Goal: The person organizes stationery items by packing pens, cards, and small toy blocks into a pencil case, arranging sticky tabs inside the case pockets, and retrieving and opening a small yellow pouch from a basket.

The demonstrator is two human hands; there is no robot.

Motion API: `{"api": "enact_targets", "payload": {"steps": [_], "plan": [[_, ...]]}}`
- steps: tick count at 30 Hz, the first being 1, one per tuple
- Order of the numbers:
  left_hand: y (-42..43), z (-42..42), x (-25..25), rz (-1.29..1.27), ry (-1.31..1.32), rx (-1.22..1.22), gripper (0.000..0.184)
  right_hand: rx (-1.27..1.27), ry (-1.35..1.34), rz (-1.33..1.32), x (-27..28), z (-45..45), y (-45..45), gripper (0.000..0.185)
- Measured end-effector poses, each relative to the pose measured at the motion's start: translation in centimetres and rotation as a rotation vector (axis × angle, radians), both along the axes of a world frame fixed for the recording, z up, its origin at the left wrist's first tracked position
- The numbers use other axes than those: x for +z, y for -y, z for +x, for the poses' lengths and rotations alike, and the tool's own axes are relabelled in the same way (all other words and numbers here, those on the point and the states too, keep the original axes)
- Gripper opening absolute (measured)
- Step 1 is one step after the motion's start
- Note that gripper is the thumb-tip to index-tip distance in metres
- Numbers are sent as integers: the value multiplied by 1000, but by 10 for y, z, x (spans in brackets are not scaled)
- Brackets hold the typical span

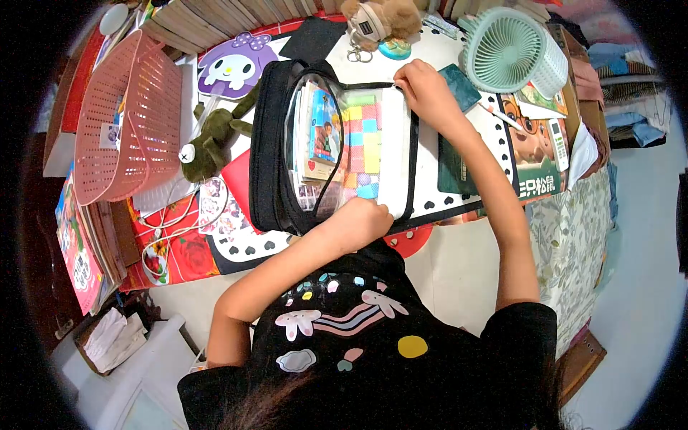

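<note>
A black zippered case [271, 154] lies opened out on the table, with a clear pocket on its left half and a white inner panel [395, 150] on its right. Cards and a blue picture packet [325, 132] show inside the pocket, beside colourful checkered sheets [363, 147]. My right hand [430, 93] pinches the case's edge at the upper right corner. Near the bottom edge of the case, my left hand [363, 223] is closed with its fingertips against the white panel's lower edge.
Left of the case are a green plush toy [211, 147], a pink basket [161, 115] and a white cable [168, 231]. Behind it lie a purple character mat [233, 68] and a brown plush [394, 20]. A green fan [505, 50] stands at the back right, near dark green booklets [456, 161].
</note>
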State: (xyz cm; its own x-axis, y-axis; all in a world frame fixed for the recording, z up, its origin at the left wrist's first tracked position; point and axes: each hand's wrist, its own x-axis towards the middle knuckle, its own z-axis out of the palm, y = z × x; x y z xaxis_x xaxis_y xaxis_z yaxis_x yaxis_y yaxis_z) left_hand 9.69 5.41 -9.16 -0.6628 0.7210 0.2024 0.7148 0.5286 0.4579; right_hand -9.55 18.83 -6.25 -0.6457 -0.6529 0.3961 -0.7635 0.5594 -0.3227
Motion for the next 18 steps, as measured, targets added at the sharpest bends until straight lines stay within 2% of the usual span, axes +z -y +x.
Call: {"api": "enact_targets", "payload": {"steps": [4,6,8,9,12,14,15,18], "plan": [[1,0,-4,57,-22,7,6,-7,2,-1,-7,3,-4,10],[3,1,-1,43,-20,12,7,-142,29,50,-13,12,-6,17],[5,5,16,69,148,138,15,-159,-33,-58,2,43,-1,35],[7,4,25,71,135,148,15,-102,-56,-66,2,59,0,52],[18,12,57,-6,87,185,19,-109,67,105,-1,110,20,64],[26,16,75,165,76,24,20,-107,187,256,-28,124,26,71],[30,20,79,155,-38,22,18,-104,178,272,-26,124,27,72],[50,30,92,221,-87,81,14,-94,203,334,-18,121,28,71]]}}
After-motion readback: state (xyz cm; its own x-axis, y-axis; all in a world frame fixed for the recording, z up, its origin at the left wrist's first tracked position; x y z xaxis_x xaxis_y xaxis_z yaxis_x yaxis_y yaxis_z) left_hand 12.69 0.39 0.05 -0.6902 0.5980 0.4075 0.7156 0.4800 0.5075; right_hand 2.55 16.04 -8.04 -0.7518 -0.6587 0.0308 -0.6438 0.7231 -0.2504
